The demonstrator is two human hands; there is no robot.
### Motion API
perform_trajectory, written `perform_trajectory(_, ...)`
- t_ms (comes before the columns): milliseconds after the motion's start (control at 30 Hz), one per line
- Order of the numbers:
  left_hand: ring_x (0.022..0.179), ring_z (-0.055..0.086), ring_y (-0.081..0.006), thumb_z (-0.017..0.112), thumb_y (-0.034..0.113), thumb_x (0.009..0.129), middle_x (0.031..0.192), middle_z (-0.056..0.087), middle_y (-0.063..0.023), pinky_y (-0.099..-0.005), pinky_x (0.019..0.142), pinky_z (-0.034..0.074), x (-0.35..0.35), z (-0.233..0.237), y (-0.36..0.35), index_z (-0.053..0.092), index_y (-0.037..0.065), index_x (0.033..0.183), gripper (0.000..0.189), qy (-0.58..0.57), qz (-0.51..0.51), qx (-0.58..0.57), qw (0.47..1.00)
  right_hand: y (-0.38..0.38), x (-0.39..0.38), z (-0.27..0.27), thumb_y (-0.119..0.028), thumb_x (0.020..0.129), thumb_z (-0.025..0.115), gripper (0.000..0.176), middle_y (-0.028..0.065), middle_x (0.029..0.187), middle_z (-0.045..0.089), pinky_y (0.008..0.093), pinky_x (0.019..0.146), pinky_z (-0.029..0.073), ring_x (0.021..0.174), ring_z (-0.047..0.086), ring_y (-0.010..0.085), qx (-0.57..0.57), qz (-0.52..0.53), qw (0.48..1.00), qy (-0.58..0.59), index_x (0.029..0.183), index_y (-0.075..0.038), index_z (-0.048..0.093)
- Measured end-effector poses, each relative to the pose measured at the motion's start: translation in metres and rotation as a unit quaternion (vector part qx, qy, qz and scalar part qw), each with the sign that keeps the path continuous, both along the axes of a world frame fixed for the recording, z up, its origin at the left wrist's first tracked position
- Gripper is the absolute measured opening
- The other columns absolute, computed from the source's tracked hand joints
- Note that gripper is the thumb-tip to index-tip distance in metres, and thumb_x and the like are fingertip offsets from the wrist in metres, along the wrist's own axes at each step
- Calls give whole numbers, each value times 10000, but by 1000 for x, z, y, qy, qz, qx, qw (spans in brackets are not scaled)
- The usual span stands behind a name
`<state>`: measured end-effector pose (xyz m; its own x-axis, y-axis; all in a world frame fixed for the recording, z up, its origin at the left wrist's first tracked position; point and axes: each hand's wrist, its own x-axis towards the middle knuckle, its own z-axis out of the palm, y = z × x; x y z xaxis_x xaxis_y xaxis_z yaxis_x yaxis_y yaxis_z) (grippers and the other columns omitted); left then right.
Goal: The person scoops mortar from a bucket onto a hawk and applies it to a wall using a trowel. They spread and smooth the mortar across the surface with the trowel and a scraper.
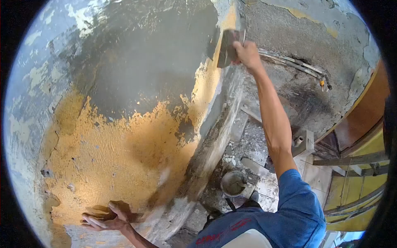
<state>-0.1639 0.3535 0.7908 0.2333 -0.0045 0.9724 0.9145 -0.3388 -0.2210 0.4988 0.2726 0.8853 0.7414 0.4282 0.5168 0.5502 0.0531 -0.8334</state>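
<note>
Trowel (226, 47) clamped in our right hand (247, 51) at the wall (124, 149) corner, left hand (105, 219) spread flat below, we judge a tilted blade could gouge wet render (144, 62).

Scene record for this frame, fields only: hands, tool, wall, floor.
view: head camera, looking down along a wall corner
right hand: raised, gripping trowel at the corner edge
left hand: open, fingers spread, flat on wall low down
wall: grey plaster above, orange patch below, flaking paint at left
bucket: on floor below, grey mix inside
floor: rubble near the wall base
sleeve: blue, on right arm
</note>
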Motion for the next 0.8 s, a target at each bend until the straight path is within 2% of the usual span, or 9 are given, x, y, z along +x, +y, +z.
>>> perform_trajectory(100,1501,236,-505,745,379,933,1598,392,-208,-673,1207,200,-1,-2,2,300,33,1570,851,7,-11,7,1000,62,74,-60,-258,968,586,442,115,581,627,362,503,512,520,651,196,4,-45,999,19,703,86,667)
perform_trajectory(167,1503,234,-505,742,378,937,1602,385,-210,-674,1206,199,-2,-2,5,299,31,1572,850,13,-18,18,1000,73,68,-47,-276,960,596,444,110,606,633,354,490,503,531,637,186,19,-66,997,19,735,99,669)
perform_trajectory(233,1510,221,-501,744,381,936,1612,365,-210,-669,1207,203,-5,-4,4,311,30,1572,846,14,-17,5,1000,55,10,3,-262,959,595,437,113,610,625,358,498,515,540,654,197,63,-5,997,38,722,100,655)
perform_trajectory(300,1503,228,-517,730,383,940,1612,359,-223,-680,1199,203,-2,-3,1,286,46,1576,846,9,-9,-8,1000,68,10,20,-248,959,595,418,107,614,619,360,503,520,540,658,202,95,37,993,58,711,85,643)
perform_trajectory(533,1521,214,-485,739,395,939,1604,362,-209,-659,1208,213,-2,-1,2,323,2,1561,845,7,-21,4,1000,45,-82,106,-236,967,583,386,121,621,636,357,501,519,527,653,203,119,69,988,-66,717,52,640)
perform_trajectory(633,1524,209,-483,718,409,950,1592,373,-207,-666,1208,206,1,0,-2,334,5,1555,822,13,-21,6,1000,24,-112,106,-245,968,574,373,120,614,630,340,510,514,515,633,186,62,-6,990,-126,735,36,654)
perform_trajectory(700,1525,206,-483,703,419,957,1587,378,-205,-675,1208,198,-2,1,-6,340,8,1552,809,15,-12,9,1000,2,-123,99,-260,961,572,376,101,617,621,322,519,504,550,639,161,84,66,991,-86,762,44,665)
perform_trajectory(733,1518,220,-501,704,447,950,1593,364,-230,-693,1202,174,-2,1,-8,338,30,1557,822,10,23,-3,1000,-1,-115,89,-267,952,582,369,83,633,622,300,521,479,567,633,148,138,122,983,7,777,45,676)
perform_trajectory(800,1511,233,-519,704,475,943,1599,349,-255,-712,1195,150,1,9,-4,335,52,1562,836,1,59,-7,998,-9,-74,73,-244,950,586,351,79,644,630,305,517,494,565,625,148,152,100,983,-3,784,52,676)
